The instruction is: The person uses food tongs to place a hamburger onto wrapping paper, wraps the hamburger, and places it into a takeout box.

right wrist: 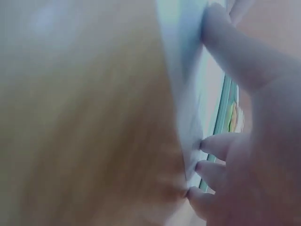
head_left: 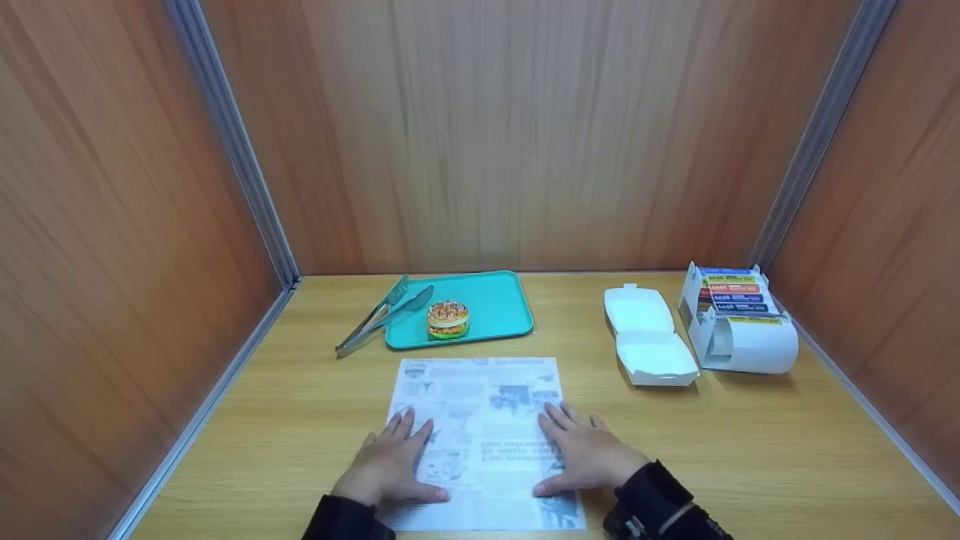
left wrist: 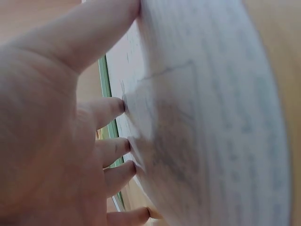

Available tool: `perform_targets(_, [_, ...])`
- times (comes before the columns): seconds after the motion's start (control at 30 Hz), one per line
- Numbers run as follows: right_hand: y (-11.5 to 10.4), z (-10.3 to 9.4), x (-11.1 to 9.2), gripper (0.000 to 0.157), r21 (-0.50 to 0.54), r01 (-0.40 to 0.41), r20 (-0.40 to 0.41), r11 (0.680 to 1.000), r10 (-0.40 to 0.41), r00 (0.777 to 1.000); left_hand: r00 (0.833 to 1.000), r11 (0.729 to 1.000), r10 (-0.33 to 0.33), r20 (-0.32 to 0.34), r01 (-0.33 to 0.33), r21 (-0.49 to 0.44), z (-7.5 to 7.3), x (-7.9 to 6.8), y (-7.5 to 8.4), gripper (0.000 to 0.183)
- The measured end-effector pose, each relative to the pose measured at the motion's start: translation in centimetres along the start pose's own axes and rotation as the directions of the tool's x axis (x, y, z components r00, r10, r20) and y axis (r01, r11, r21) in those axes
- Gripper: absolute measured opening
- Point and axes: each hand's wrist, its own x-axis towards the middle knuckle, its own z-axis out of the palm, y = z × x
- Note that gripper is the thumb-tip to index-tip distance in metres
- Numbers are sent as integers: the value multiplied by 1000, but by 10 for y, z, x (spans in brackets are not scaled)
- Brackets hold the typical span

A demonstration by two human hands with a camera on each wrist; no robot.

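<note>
A sheet of printed paper (head_left: 465, 435), patterned like newsprint, lies flat on the table before me. My left hand (head_left: 390, 461) rests on its left side with fingers spread and the fingertips touching the sheet. On the right side my right hand (head_left: 589, 450) lies likewise, fingers apart, some on the paper's edge and some beyond it. Both wrist views show fingertips touching down on the paper or the table beside it. Beyond the sheet, a toy-like burger (head_left: 448, 320) with a speckled bun sits on a turquoise tray (head_left: 495, 307).
Metal tongs (head_left: 375, 321) lie partly across the tray's left edge. To the right stands an opened white clamshell box (head_left: 645, 334). Beside it is a white dispenser (head_left: 739, 322) with colourful labels and a roll in front. Wooden panels (head_left: 525, 135) enclose the table's back and sides.
</note>
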Motion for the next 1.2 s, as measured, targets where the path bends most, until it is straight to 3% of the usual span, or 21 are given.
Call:
perform_targets(0.4, [29,-21,-15,128,1,-131,24,991,131,991,1000,999,15,17,-15,32,6,20,39,125])
perform_targets(0.77, [44,-29,-26,129,15,-146,20,989,146,989,999,997,47,-10,-46,65,18,26,59,124])
perform_targets(1.2, [44,-26,-21,129,28,-141,36,990,140,990,998,996,64,-22,-63,61,19,19,54,119])
